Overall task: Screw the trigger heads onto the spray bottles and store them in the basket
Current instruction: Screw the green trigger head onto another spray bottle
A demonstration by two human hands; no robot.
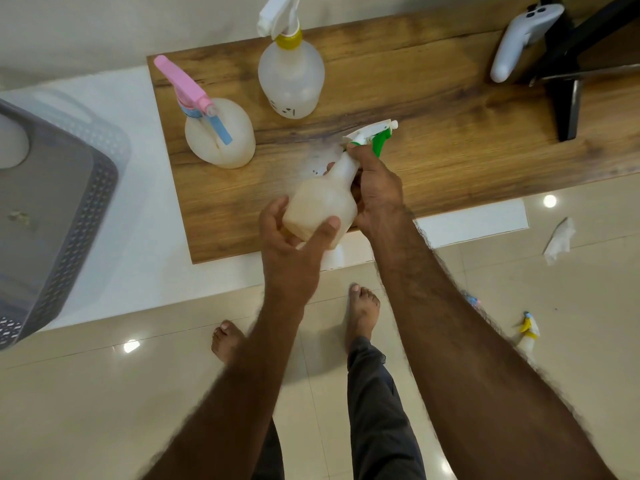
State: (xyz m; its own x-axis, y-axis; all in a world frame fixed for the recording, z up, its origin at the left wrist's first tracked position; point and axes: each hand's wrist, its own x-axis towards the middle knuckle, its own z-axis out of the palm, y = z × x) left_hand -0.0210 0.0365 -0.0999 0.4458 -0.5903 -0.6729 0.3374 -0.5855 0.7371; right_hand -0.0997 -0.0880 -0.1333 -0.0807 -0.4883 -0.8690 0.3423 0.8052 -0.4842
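In the head view, the left hand [294, 251] cupped the bottle [320, 206] above the desk [450, 133] edge, fingers wrapped round its base, while the right hand [375, 188] pinched the green trigger head [372, 135]. Steadying the base should help threading. Two capped bottles [221, 133] and the basket [59, 202] stood clear, left.

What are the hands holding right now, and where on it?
The green-trigger spray bottle: left hand cups its base, right hand grips the neck just under the trigger head.
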